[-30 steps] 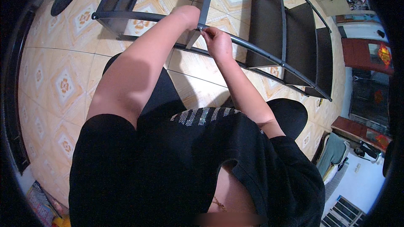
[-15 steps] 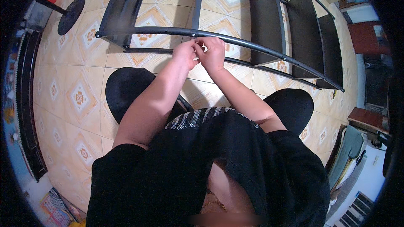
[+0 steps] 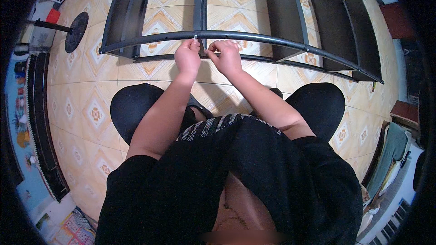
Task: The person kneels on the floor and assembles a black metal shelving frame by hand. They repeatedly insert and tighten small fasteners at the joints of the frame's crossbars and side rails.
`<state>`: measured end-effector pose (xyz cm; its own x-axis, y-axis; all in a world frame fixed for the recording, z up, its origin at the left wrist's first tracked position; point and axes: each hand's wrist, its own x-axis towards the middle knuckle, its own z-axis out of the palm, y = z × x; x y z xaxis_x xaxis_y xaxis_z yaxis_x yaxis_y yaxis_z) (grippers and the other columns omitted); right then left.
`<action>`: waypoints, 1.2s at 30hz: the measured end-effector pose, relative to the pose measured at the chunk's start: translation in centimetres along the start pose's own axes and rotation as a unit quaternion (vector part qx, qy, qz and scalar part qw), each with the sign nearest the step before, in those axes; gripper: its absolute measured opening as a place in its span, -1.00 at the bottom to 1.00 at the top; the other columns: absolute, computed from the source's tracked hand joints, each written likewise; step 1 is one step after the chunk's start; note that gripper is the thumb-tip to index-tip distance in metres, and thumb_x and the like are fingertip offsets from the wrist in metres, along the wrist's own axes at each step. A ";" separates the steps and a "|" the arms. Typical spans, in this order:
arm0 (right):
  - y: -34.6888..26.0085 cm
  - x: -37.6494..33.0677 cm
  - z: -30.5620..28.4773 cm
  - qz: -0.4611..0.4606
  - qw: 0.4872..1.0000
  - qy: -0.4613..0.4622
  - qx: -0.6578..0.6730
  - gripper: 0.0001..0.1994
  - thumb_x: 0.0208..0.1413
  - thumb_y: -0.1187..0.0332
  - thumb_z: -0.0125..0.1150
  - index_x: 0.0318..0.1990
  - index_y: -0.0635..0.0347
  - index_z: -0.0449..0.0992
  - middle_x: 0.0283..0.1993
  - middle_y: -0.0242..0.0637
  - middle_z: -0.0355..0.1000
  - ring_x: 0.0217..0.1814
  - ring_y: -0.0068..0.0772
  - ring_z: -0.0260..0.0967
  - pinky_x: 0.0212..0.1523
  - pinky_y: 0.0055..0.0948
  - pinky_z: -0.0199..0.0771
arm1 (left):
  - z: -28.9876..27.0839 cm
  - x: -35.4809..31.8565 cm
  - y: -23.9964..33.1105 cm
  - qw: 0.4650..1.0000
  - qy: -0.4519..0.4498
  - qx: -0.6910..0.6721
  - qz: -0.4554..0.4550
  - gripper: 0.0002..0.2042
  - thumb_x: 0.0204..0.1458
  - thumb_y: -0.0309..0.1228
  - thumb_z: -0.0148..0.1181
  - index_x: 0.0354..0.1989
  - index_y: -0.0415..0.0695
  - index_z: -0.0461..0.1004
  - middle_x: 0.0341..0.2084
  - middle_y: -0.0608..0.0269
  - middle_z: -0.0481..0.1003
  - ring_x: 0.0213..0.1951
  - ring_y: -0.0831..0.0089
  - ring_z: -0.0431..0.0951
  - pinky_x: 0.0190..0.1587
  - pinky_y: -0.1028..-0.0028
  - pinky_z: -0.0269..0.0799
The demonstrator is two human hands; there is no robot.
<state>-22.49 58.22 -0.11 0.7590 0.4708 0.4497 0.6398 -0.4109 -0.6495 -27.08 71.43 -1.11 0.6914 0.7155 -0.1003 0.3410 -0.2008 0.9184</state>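
Note:
A black metal-tube shelf rack point(image 3: 254, 38) with dark boards lies across the floor in front of me. My left hand point(image 3: 187, 58) is at its near tube, thumb and fingers pinched together just below a small shiny spot, where a crossbar point(image 3: 201, 7) meets the tube. Whatever the fingertips hold is too small to make out. Just to the right, my right hand point(image 3: 225, 58) sits below the same tube, thumb and forefinger closed near the joint. Anything between them is hidden. The two hands are slightly apart.
My bent knees point(image 3: 136, 109) flank my arms on the patterned tile floor point(image 3: 95, 113). Far left are a round black base with a pole point(image 3: 76, 31) and a long dark furniture piece point(image 3: 43, 127). A green-grey cushioned seat point(image 3: 388, 154) stands at the right.
My hands, which were together at the joint, have drawn apart. The left is at the tube and the right a little lower beside it. The view has shifted slightly.

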 end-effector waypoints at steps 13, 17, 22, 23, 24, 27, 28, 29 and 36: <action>1.5 0.1 -1.1 -0.017 0.999 -0.019 0.047 -0.83 -0.16 0.30 0.36 -0.54 0.12 0.47 -0.56 -0.35 0.42 -0.42 -0.26 0.37 -0.31 -0.28 0.31 | -1.2 -1.0 2.4 0.959 0.027 0.255 0.120 -0.78 0.10 -0.31 0.06 -0.20 -0.14 0.55 -0.40 0.04 0.55 -0.32 0.12 0.56 -0.25 0.30 0.44; 1.2 0.7 -2.1 0.001 0.999 -0.022 0.043 -0.82 -0.15 0.29 0.36 -0.53 0.12 0.47 -0.55 -0.36 0.43 -0.41 -0.28 0.37 -0.30 -0.29 0.31 | -1.4 -0.8 2.2 0.946 0.034 0.284 0.156 -0.78 0.10 -0.32 0.05 -0.20 -0.13 0.55 -0.37 0.01 0.54 -0.30 0.06 0.54 -0.24 0.23 0.43; 1.4 1.7 -2.7 -0.017 0.999 -0.006 0.028 -0.81 -0.14 0.29 0.37 -0.55 0.14 0.47 -0.53 -0.33 0.45 -0.42 -0.29 0.39 -0.32 -0.28 0.34 | -1.8 -0.5 2.9 0.920 -0.011 0.353 0.170 -0.77 0.09 -0.31 0.03 -0.21 -0.14 0.54 -0.36 -0.04 0.53 -0.30 0.03 0.54 -0.24 0.18 0.43; 1.3 2.6 -3.2 -0.022 0.999 -0.008 0.032 -0.83 -0.13 0.31 0.35 -0.54 0.16 0.49 -0.52 -0.31 0.48 -0.44 -0.27 0.43 -0.34 -0.30 0.39 | -1.9 -0.4 3.1 0.910 -0.017 0.376 0.175 -0.77 0.09 -0.30 0.03 -0.21 -0.13 0.54 -0.36 -0.03 0.54 -0.30 0.04 0.54 -0.24 0.18 0.43; 1.2 3.6 -3.6 -0.011 0.999 -0.009 0.039 -0.84 -0.09 0.32 0.33 -0.50 0.20 0.52 -0.48 -0.25 0.51 -0.43 -0.27 0.48 -0.33 -0.36 0.46 | -2.0 -0.2 3.2 0.899 -0.023 0.399 0.179 -0.77 0.09 -0.30 0.03 -0.21 -0.13 0.54 -0.37 -0.02 0.54 -0.30 0.05 0.54 -0.23 0.18 0.43; 1.7 6.8 -4.1 0.048 0.998 -0.023 0.025 -0.80 0.00 0.25 0.27 -0.37 0.22 0.57 -0.42 -0.18 0.53 -0.36 -0.30 0.51 -0.25 -0.41 0.49 | -2.0 0.3 3.5 0.936 -0.055 0.331 0.104 -0.77 0.09 -0.29 0.03 -0.23 -0.12 0.55 -0.40 0.02 0.55 -0.31 0.06 0.55 -0.22 0.17 0.42; 2.1 7.8 -4.0 0.064 0.997 -0.029 0.017 -0.77 0.03 0.21 0.25 -0.33 0.22 0.58 -0.39 -0.17 0.53 -0.33 -0.32 0.52 -0.22 -0.41 0.49 | -2.0 0.3 3.5 0.944 -0.065 0.310 0.088 -0.77 0.10 -0.30 0.03 -0.23 -0.12 0.55 -0.40 0.02 0.55 -0.30 0.06 0.55 -0.22 0.17 0.42; 2.8 8.7 -3.6 0.094 0.995 -0.038 0.015 -0.71 0.00 0.05 0.20 -0.38 0.08 0.59 -0.42 -0.25 0.53 -0.29 -0.20 0.49 -0.14 -0.24 0.42 | -2.0 0.4 3.5 0.952 -0.074 0.289 0.074 -0.77 0.10 -0.30 0.02 -0.23 -0.12 0.55 -0.41 0.02 0.55 -0.30 0.06 0.54 -0.21 0.17 0.42; 4.2 9.9 -0.6 0.174 0.973 -0.152 0.011 -0.69 0.03 0.03 0.16 -0.23 0.02 0.60 -0.30 -0.20 0.54 -0.24 -0.18 0.49 -0.11 -0.26 0.45 | -1.7 0.4 2.4 0.963 -0.051 0.258 0.066 -0.78 0.10 -0.30 0.01 -0.29 -0.14 0.54 -0.43 -0.03 0.53 -0.31 0.00 0.52 -0.23 0.16 0.41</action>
<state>-12.20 60.74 1.97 0.8560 0.5169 -0.0007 0.3448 -0.5721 -0.7442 -27.04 72.34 1.72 0.8002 0.5970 -0.0576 0.4988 -0.6090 0.6167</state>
